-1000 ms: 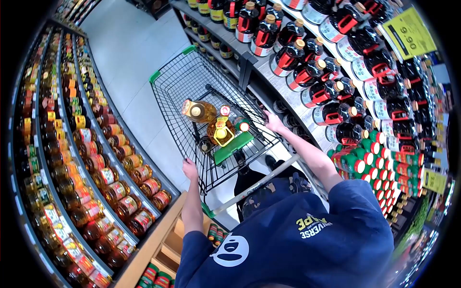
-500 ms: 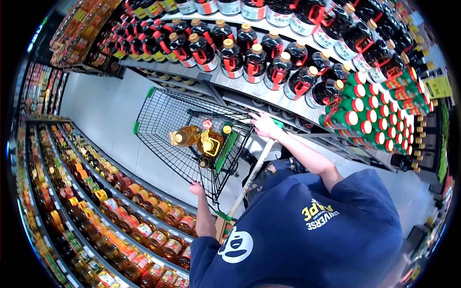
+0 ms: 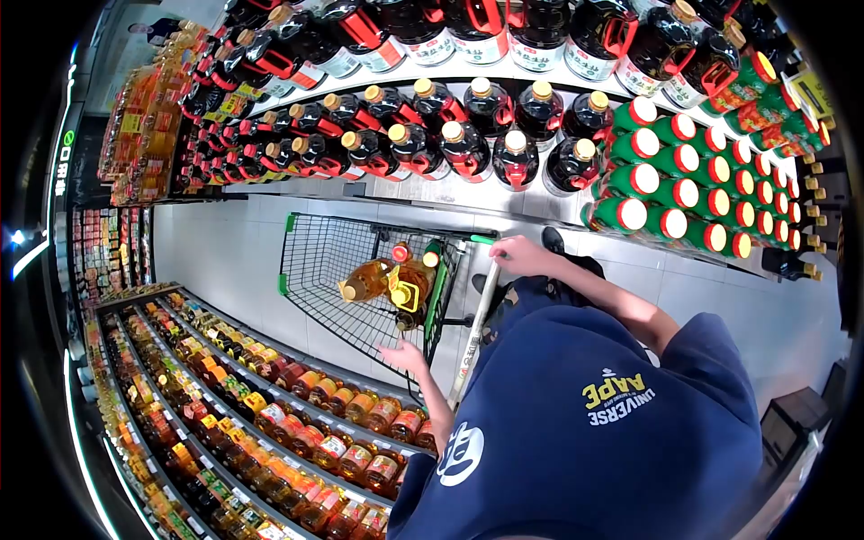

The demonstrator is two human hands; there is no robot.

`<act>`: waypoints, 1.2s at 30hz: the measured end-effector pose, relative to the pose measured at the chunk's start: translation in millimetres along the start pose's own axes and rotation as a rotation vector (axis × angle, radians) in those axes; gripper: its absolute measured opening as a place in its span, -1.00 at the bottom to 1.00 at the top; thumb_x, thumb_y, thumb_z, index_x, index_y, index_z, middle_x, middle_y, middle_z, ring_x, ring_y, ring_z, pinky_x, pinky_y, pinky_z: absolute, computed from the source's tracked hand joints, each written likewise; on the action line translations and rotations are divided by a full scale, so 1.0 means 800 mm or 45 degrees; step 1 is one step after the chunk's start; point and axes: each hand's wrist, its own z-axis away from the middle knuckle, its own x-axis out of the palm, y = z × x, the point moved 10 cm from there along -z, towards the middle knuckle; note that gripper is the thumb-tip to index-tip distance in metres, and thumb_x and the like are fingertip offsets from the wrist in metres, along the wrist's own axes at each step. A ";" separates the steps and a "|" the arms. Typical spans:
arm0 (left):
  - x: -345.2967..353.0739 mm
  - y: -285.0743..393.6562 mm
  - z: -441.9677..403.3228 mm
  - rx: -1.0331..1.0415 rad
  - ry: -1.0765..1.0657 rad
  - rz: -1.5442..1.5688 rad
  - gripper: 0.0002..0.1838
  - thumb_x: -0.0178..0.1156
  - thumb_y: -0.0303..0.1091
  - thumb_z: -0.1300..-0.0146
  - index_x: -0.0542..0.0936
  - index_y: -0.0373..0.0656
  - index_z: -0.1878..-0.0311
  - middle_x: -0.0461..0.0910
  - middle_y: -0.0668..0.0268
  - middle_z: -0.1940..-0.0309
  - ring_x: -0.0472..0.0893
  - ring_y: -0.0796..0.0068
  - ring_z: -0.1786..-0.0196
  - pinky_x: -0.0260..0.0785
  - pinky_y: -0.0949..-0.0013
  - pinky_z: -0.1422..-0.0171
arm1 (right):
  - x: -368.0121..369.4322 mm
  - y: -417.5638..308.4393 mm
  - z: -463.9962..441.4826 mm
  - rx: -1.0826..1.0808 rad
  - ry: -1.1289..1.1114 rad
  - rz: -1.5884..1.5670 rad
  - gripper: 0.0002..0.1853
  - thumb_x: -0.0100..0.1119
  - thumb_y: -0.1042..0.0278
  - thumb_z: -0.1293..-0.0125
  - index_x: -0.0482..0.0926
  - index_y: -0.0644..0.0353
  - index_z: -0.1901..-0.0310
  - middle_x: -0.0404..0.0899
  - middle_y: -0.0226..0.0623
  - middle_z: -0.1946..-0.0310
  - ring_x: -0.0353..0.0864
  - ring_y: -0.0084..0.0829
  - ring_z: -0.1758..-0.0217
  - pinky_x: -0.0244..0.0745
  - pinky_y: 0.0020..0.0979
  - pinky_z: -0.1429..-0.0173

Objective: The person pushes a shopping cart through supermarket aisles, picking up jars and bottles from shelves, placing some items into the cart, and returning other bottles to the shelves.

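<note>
A wire shopping cart (image 3: 315,261) with green corners stands in the aisle in front of me. Inside it lie a large bottle of golden oil (image 3: 371,275), a bottle with a yellow handle (image 3: 405,295), a green-capped bottle (image 3: 432,254) and a red-topped item (image 3: 400,253). My right hand (image 3: 517,256) is closed around the end of the cart's pale push bar (image 3: 470,346), by its green end piece. At the cart's near-left side, my left hand (image 3: 404,357) is open, its fingers spread beside the wire rim; nothing shows in it.
Shelves of dark bottles with red handles (image 3: 465,151) run along the right side. Stacked green bottles with red-and-white caps (image 3: 670,180) stand close by my right arm. Tiered shelves of oil bottles (image 3: 310,432) curve along my left. Pale floor (image 3: 211,247) stretches ahead.
My left hand has come off the cart's rim and its fingers have spread. My right hand has shifted from the basket's corner to the push bar's end. The view has turned.
</note>
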 end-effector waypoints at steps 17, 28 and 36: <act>0.140 0.599 0.097 0.692 -0.955 1.023 -0.60 0.35 -0.44 -0.11 0.49 -0.30 -0.01 0.57 0.20 0.11 0.56 0.43 0.03 0.37 0.40 -0.14 | -0.127 0.079 0.074 0.287 0.298 -0.387 -0.84 0.12 0.41 -0.21 0.60 0.26 0.22 0.63 -0.20 0.48 0.63 -0.41 0.47 0.50 -0.40 0.30; 0.197 0.664 0.096 0.661 -0.996 0.906 -0.71 0.35 -0.38 -0.11 0.55 -0.30 0.15 0.59 0.23 0.30 0.56 0.46 0.23 0.39 0.41 0.07 | -0.131 0.088 0.083 0.218 0.318 -0.540 -0.87 0.11 0.47 -0.25 0.61 0.30 0.25 0.65 -0.22 0.42 0.63 -0.48 0.37 0.50 -0.46 0.23; 0.179 0.641 0.103 0.617 -1.027 0.870 -0.77 0.35 -0.34 -0.11 0.59 -0.30 0.27 0.60 0.25 0.43 0.57 0.49 0.38 0.40 0.41 0.23 | -0.125 0.105 0.078 0.221 0.356 -0.474 -0.85 0.14 0.43 -0.25 0.62 0.28 0.22 0.67 -0.21 0.42 0.64 -0.47 0.39 0.50 -0.45 0.24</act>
